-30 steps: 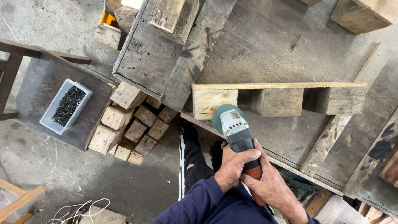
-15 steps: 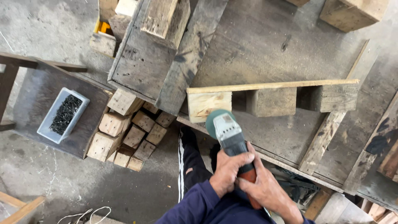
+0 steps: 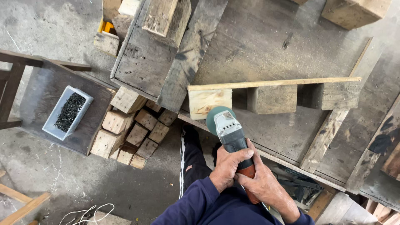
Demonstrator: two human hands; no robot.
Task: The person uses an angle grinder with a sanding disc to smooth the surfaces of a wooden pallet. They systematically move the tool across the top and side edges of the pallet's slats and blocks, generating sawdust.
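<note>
Gripping an angle grinder [image 3: 230, 132] in both hands at the end block of a pallet runner [image 3: 275, 96].

Left hand [image 3: 227, 167] is wrapped shut around the grinder's dark body and right hand [image 3: 263, 183] closes over the orange rear grip, a two-handed hold that likely steadies the tool. Its green guard sits just below centre of the frame, touching or just short of the pale end block [image 3: 209, 103]; contact cannot be told. The runner lies on its side on the grey workbench [image 3: 266, 37], probably so the block faces are within reach. At middle left a white tray of dark screws [image 3: 68, 112] rests on a low stand, with a heap of cut wooden blocks [image 3: 129, 133] beside it.
</note>
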